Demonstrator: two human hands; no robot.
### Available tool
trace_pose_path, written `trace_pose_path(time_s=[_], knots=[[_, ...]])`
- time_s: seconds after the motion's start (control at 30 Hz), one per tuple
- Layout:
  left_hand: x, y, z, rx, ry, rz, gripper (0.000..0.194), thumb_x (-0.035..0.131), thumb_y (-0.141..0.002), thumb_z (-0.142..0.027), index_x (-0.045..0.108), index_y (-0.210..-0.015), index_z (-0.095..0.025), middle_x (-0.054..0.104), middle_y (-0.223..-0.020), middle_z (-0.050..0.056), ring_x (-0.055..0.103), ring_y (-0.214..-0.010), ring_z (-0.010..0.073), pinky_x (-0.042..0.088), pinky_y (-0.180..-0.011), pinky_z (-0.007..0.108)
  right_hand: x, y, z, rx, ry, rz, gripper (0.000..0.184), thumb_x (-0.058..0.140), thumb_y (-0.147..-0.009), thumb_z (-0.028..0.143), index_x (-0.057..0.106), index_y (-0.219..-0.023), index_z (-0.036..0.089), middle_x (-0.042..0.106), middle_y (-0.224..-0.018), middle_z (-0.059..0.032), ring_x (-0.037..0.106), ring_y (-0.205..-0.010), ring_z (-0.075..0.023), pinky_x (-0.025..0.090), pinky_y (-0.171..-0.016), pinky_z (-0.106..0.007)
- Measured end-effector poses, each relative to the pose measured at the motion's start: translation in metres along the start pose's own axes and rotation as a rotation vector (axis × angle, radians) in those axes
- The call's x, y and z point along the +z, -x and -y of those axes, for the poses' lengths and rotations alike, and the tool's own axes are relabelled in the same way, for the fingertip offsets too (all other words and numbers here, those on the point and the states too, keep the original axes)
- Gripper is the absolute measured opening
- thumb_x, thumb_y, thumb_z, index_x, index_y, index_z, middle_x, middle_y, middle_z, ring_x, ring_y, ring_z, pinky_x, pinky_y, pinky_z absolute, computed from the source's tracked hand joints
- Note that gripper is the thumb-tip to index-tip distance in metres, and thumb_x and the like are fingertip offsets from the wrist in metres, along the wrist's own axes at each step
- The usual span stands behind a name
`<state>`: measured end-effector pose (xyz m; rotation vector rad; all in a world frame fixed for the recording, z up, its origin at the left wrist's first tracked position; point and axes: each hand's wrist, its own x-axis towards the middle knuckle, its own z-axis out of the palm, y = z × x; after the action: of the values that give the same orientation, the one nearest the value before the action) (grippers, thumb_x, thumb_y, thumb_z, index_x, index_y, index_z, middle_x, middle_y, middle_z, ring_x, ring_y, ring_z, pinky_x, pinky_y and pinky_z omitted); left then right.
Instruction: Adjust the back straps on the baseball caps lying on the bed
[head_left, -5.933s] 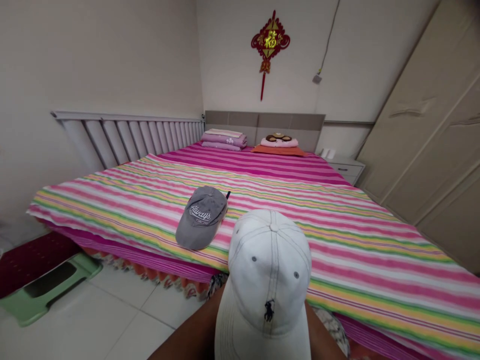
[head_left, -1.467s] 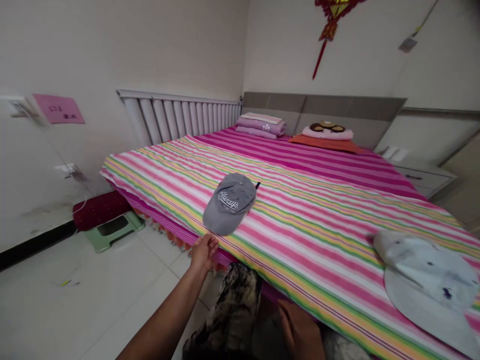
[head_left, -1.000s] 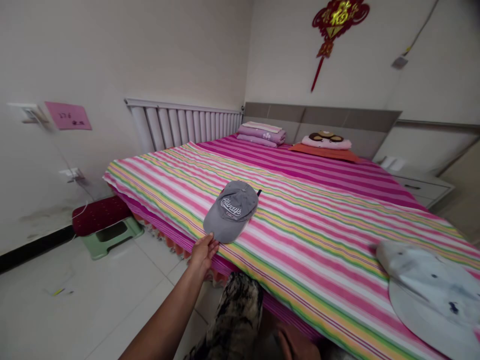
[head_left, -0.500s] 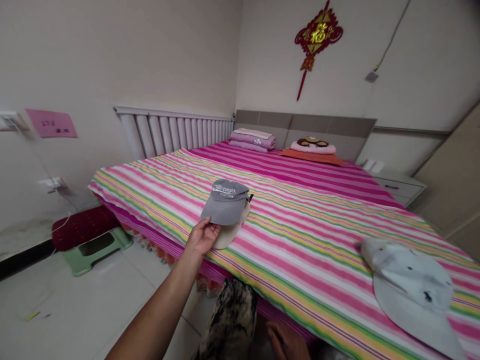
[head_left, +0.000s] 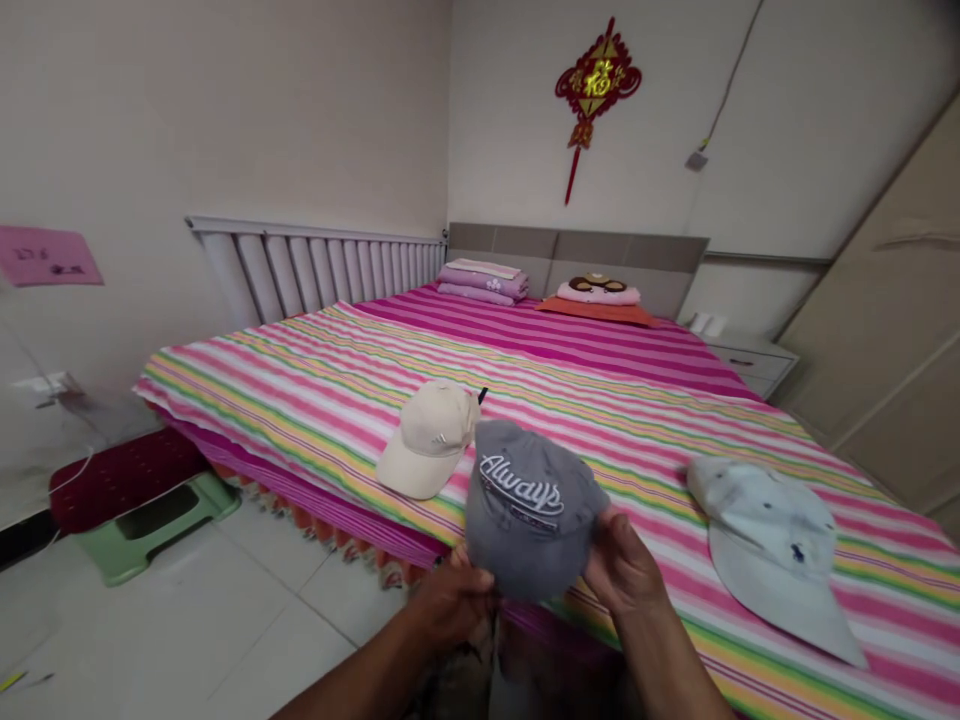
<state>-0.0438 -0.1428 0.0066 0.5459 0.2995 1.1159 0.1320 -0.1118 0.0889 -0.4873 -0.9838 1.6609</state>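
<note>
Grey cap (head_left: 534, 505): brim twd wearer, slightly L; long axis approx. near-far
L hand (head_left: 459, 598): pinching brim
R hand (head_left: 624, 562): gripping R side

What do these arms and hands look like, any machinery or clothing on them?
The left hand and right hand are human, with no gloves. No sleeves, watch, cables or machinery show on the visible arms. Some fingers are hidden, so I cannot rule out rings.

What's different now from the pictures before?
The gray cap came up off the beige cap toward the person; the left hand and right hand both hold it. The white cap moved right and lies on the striped cover. The purple bedding and green stool stayed put.
</note>
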Motion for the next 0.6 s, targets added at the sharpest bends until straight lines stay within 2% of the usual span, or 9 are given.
trace_pose_path(time_s=[0.07, 0.17, 0.27, 0.4, 0.6], knots=[[-0.004, 0.005, 0.009, -0.063, 0.031, 0.046, 0.029, 0.07, -0.061, -0.012, 0.067, -0.09, -0.012, 0.071, -0.08, 0.006, 0.066, -0.07, 0.0168, 0.049, -0.062, 0.024, 0.0, 0.005, 0.003, 0.033, -0.032, -0.051, 0.055, 0.078, -0.051, 0.046, 0.064, -0.098, 0.023, 0.07, -0.097, -0.0102, 0.058, -0.103, -0.0324, 0.039, -0.093, -0.048], [-0.009, 0.001, 0.005, -0.082, 0.118, 0.089, 0.033, 0.067, -0.068, -0.026, 0.065, -0.098, -0.011, 0.069, -0.093, 0.01, 0.064, -0.088, 0.0227, 0.047, -0.079, 0.033, -0.006, 0.017, 0.003, 0.071, -0.075, -0.097, 0.045, 0.079, -0.049, 0.038, 0.067, -0.089, 0.023, 0.072, -0.088, -0.0084, 0.061, -0.098, -0.0328, 0.04, -0.093, -0.049], [-0.008, -0.014, -0.006, -0.062, 0.171, 0.088, 0.039, 0.061, -0.072, -0.039, 0.064, -0.099, -0.012, 0.068, -0.098, 0.011, 0.059, -0.102, 0.0266, 0.039, -0.092, 0.039, -0.011, 0.029, 0.003, 0.078, -0.117, -0.122, 0.031, 0.078, -0.05, 0.04, 0.069, -0.074, 0.023, 0.073, -0.079, -0.0065, 0.063, -0.094, -0.0327, 0.041, -0.092, -0.048], [0.005, -0.031, -0.019, -0.092, 0.17, 0.093, 0.05, 0.064, -0.067, -0.049, 0.065, -0.099, -0.012, 0.066, -0.105, 0.013, 0.053, -0.109, 0.0313, 0.034, -0.097, 0.044, -0.015, 0.039, 0.005, 0.153, -0.089, -0.147, 0.031, 0.079, -0.047, 0.041, 0.069, -0.07, 0.023, 0.073, -0.073, -0.0062, 0.064, -0.092, -0.0333, 0.041, -0.092, -0.048], [0.021, -0.033, -0.038, -0.061, 0.117, 0.256, 0.053, 0.07, -0.058, -0.045, 0.067, -0.099, -0.013, 0.064, -0.11, 0.013, 0.049, -0.113, 0.0359, 0.03, -0.099, 0.048, -0.023, 0.049, 0.0, 0.233, -0.056, -0.123, 0.035, 0.073, -0.049, 0.056, 0.068, -0.063, 0.024, 0.074, -0.08, -0.0075, 0.059, -0.103, -0.0317, 0.037, -0.096, -0.046]])
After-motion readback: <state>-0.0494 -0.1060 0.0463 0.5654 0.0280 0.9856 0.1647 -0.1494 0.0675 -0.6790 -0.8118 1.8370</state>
